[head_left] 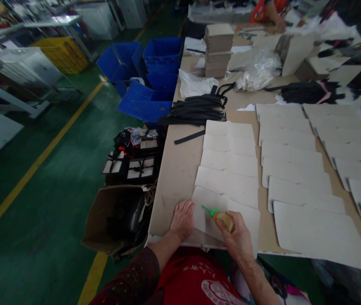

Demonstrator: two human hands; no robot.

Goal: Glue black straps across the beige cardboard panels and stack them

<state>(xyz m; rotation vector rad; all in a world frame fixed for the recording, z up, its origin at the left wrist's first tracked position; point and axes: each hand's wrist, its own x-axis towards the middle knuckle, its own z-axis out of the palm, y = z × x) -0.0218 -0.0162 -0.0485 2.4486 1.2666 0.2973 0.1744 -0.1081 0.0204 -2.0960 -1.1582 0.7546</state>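
My right hand (239,237) is wrapped round a small squeeze bottle (226,221) with yellowish contents and a green nozzle, which looks like a glue bottle. Its tip points left, over the nearest beige board (244,212). My left hand (183,220) lies palm down near the table's front edge, fingers stretched out by the left edge of that board. Beyond it, more boards (228,159) overlap in a column leading away from me. A single black strip (189,137) lies left of the column's far end, with a pile of black strips (198,108) behind.
More overlapping boards (295,169) cover the table to the right. A stack of boards (219,51) and clear plastic bags (259,70) stand farther back. Left of the table are blue bins (163,55) and an open carton (99,216). Another person's arm (274,15) shows at the far end.
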